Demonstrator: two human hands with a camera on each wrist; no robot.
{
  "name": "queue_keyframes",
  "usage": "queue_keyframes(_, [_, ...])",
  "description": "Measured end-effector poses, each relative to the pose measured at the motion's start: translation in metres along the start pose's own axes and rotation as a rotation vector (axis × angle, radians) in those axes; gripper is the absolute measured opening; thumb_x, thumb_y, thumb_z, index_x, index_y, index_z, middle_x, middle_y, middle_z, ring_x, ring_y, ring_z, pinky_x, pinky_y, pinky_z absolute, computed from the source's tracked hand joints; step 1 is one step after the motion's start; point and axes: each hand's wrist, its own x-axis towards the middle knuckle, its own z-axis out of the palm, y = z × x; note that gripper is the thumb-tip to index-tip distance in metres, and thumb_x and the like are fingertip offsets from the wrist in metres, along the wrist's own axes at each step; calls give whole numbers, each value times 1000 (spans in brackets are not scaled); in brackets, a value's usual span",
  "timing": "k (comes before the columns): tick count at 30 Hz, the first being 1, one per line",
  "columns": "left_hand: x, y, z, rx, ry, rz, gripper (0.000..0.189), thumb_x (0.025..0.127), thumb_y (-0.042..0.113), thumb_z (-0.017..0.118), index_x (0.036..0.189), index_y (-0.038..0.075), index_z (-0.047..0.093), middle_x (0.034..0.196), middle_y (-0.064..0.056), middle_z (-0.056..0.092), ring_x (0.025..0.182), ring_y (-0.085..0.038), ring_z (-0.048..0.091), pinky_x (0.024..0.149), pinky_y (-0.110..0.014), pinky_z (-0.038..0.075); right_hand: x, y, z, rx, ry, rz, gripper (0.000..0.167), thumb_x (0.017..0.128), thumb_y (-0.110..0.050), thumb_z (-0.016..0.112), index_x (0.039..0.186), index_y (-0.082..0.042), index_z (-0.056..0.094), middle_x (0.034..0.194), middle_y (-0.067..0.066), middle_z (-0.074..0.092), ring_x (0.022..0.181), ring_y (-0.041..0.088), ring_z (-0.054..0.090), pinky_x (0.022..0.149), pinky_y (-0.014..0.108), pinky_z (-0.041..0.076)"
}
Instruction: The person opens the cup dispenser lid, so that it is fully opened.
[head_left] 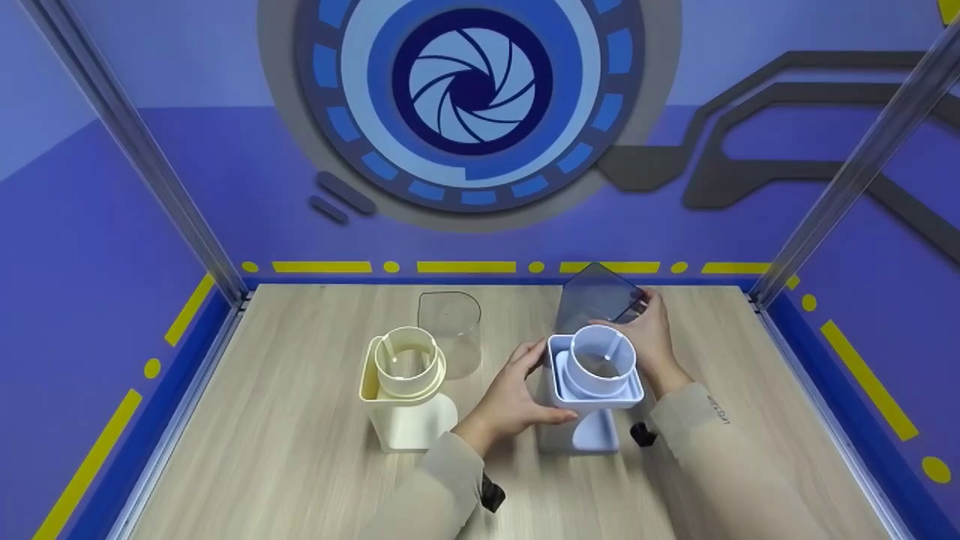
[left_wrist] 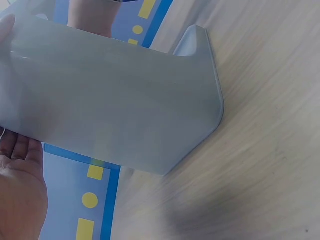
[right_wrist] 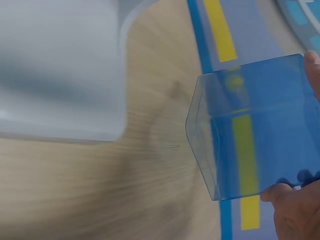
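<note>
A tall light-blue plastic stand (head_left: 596, 397) has a square rimmed top, a round collar (head_left: 604, 382) and a scooped front. My left hand (head_left: 510, 397) grips its upper part, thumb across the front and fingers at the left side. In the left wrist view the smooth wall of the stand (left_wrist: 115, 95) fills the middle, its base close to the tabletop. Behind the stand, my right hand (head_left: 651, 341) holds a see-through blue-tinted container (head_left: 596, 300) tilted by its edge. The right wrist view shows this container (right_wrist: 255, 130) between thumb and fingers, apart from the stand.
A cream stand (head_left: 409, 424) of the same shape stands to the left, with a clear container (head_left: 454, 322) with a rounded side behind it. The wooden table (head_left: 285, 420) is bounded by blue panels at the back and both sides, with metal posts at the corners.
</note>
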Motion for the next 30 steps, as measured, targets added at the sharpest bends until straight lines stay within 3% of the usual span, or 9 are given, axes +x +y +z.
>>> queue_keyframes(8, [-3, 1, 4, -12, 0, -15, 125, 70, 23, 111, 174, 14, 44, 164, -1, 55, 159, -23, 55, 140, -40, 41, -2, 16, 6, 25, 15, 35, 103, 84, -6, 90, 165, 14, 30, 165, 39, 45, 155, 52, 49, 138, 58, 40])
queue_keyframes(17, [-3, 1, 3, 1, -9, -7, 126, 70, 23, 111, 175, 11, 41, 166, -4, 53, 160, -25, 54, 140, -41, 41, -1, 44, 12, 47, 36, -36, 94, 86, -6, 79, 164, 14, 30, 166, 42, 39, 158, 55, 42, 142, 61, 31])
queue_keyframes(20, [-5, 2, -1, 3, -17, -2, 125, 72, 22, 110, 175, 9, 41, 166, -6, 53, 160, -26, 54, 140, -41, 41, -7, 43, 20, 92, 19, -48, 89, 93, -1, 71, 167, 12, 24, 170, 39, 33, 162, 52, 35, 145, 60, 25])
queue_keyframes(21, [-6, 2, -2, 4, -22, -1, 125, 72, 21, 110, 175, 9, 41, 166, -7, 53, 159, -26, 54, 139, -40, 41, -15, 30, 22, 106, 12, -25, 90, 93, 3, 67, 169, 13, 19, 172, 40, 30, 164, 54, 31, 144, 64, 21])
queue_keyframes(23, [-8, 3, -4, 10, -33, -2, 125, 73, 21, 110, 176, 9, 40, 167, -8, 52, 159, -26, 54, 139, -40, 41, -21, 27, 24, 162, -11, -29, 88, 99, 4, 62, 172, 10, 13, 176, 37, 26, 167, 49, 27, 146, 61, 18])
queue_keyframes(25, [-8, 5, -5, 16, -42, 4, 125, 75, 21, 109, 176, 7, 38, 170, -11, 50, 158, -27, 54, 139, -40, 41, -25, 26, 25, 200, -43, -30, 84, 105, 3, 57, 174, 8, 8, 179, 34, 20, 169, 44, 21, 148, 55, 14])
queue_keyframes(26, [-8, 6, -6, 19, -45, 6, 125, 75, 21, 109, 176, 7, 37, 171, -12, 49, 158, -28, 53, 140, -40, 41, -26, 30, 25, 256, -58, -80, 83, 109, -3, 58, 175, 4, 9, 181, 30, 19, 170, 37, 21, 148, 48, 13])
queue_keyframes(29, [-7, 10, -7, 32, -51, 5, 126, 76, 22, 108, 177, 5, 34, 176, -14, 45, 161, -30, 50, 140, -43, 41, -26, 39, 20, 387, -125, -173, 71, 119, -17, 47, 176, 0, 8, 184, 24, 15, 173, 31, 15, 148, 40, 10])
queue_keyframes(30, [-7, 12, -7, 36, -51, 0, 126, 77, 23, 108, 177, 5, 34, 178, -16, 43, 163, -32, 48, 141, -45, 40, -1, 73, 28, 412, -87, -246, 65, 122, -32, 44, 177, -9, 18, 185, 11, 23, 173, 18, 21, 146, 30, 12])
